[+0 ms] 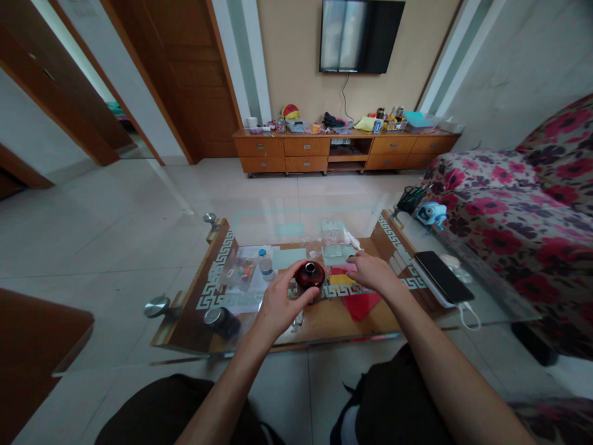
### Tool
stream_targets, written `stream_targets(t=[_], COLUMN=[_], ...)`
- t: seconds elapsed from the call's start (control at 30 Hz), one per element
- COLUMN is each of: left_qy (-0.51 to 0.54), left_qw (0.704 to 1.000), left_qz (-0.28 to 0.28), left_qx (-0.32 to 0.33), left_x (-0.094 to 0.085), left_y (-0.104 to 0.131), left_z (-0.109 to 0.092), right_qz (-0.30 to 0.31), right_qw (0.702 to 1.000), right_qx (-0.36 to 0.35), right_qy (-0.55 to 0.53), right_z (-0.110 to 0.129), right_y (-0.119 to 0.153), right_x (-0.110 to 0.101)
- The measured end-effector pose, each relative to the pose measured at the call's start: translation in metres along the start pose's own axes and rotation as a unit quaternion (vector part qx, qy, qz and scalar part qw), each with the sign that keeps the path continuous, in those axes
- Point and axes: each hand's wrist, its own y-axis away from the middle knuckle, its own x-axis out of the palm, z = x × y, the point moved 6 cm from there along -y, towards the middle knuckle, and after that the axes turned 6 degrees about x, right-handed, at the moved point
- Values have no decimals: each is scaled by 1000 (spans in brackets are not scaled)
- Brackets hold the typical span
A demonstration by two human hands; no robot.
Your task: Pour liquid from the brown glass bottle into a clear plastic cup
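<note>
While left hand (282,296) grips dark red jar (310,275), no label readable.

Soft, even daylight, moderately bright; source seems up-left of left hand (280,300), through open doorway (99,93). Shadows faint. Pale glare on glass tabletop (296,225) just beyond both hands; window reflection on TV screen (361,34) far above them. Strong wide-angle bending at edges. Distant shelf clutter soft; slight overall haze.
</note>
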Motion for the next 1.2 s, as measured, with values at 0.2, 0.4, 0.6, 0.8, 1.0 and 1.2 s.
stream_targets(t=[0.2,0.4,0.6,0.8,1.0,1.2], left_qy=[-1,-4,1,-3,6,22], left_qw=[1000,1000,1000,1000,1000,999], left_qz=[-1,-3,9,5,16,22], left_qx=[-1,1,2,4,13,17], left_x=[-1,-3,-3,-5,-1,4], left_y=[2,3,3,4,3,3], left_z=[-2,-2,-4,-6,-7,-4], right_qz=[-12,-38,-11,-128,-230,-257], right_qw=[999,998,1000,987,930,890], right_qx=[-3,39,24,-9,-123,-236], right_qy=[-29,-11,9,-96,-260,-292], right_z=[3,6,15,40,65,82], right_y=[-2,-3,-6,8,38,50], right_x=[-3,-7,-3,-33,-66,-65])
